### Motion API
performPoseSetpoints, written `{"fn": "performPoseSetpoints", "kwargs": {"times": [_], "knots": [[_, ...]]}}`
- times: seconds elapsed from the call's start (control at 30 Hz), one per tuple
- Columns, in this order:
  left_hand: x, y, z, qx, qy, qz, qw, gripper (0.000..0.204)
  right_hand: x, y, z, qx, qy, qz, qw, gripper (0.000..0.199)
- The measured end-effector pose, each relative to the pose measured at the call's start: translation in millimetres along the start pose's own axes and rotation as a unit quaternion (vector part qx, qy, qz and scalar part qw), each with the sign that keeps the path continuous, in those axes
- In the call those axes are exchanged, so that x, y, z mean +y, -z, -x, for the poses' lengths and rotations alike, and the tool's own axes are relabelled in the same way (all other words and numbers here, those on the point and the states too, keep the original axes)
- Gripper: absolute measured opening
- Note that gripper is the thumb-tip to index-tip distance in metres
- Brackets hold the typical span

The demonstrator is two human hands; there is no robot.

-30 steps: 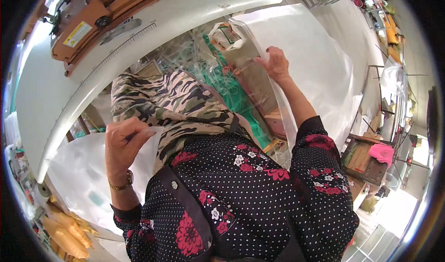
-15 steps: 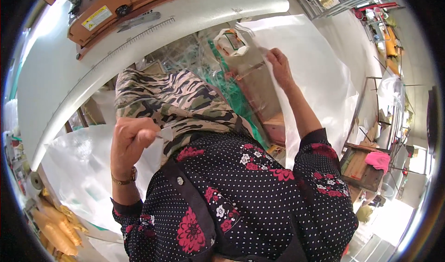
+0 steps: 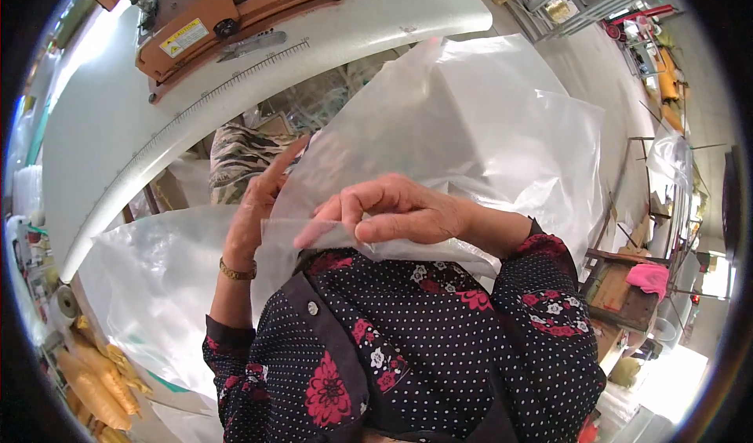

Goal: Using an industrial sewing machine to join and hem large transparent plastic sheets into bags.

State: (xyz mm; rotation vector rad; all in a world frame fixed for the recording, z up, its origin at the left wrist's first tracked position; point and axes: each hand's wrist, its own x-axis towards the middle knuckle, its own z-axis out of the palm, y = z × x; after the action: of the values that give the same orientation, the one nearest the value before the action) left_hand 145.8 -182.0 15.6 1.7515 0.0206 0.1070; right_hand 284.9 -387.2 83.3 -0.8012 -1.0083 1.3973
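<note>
A large clear plastic sheet [image 3: 423, 129] spreads across my lap and rises toward the table edge. My right hand [image 3: 408, 212] has come across in front of my body, its fingers bent and thumb closed on the near edge of the sheet. Some of its fingertips show through the plastic. My left hand [image 3: 263, 196], with a watch at the wrist, is beside the sheet's left edge. Its index finger points up and away along that edge; the other fingers are partly hidden. Camouflage cloth [image 3: 243, 157] over my legs shows behind the left hand.
Ahead is a white curved table [image 3: 102, 145] with a printed ruler scale, carrying a brown machine [image 3: 192, 27] and a grey cutter knife [image 3: 252, 45]. More plastic sheeting [image 3: 157, 294] hangs at the left. On the right stands a wooden stand [image 3: 623, 298] with a pink cloth [image 3: 649, 278].
My right hand has swept from the far right to the middle, drawing the plastic sheet over my lap. My left hand has moved slightly up and right, its index finger now extended.
</note>
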Motion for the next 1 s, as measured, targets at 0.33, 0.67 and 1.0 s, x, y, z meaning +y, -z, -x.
{"fn": "performPoseSetpoints", "kwargs": {"times": [0.33, 0.67, 1.0], "knots": [[21, -24, -10, 0.057, 0.009, -0.028, 0.998, 0.083, 21, -15, -6, -0.048, -0.074, -0.135, 0.987, 0.015], [44, -19, -25, -0.1, -0.056, -0.233, 0.966, 0.053, 32, -23, -25, -0.154, -0.095, -0.156, 0.971, 0.022], [-7, 48, 62, 0.224, 0.056, -0.253, 0.939, 0.028, 106, 75, 26, 0.099, -0.106, 0.47, 0.871, 0.041]]}}
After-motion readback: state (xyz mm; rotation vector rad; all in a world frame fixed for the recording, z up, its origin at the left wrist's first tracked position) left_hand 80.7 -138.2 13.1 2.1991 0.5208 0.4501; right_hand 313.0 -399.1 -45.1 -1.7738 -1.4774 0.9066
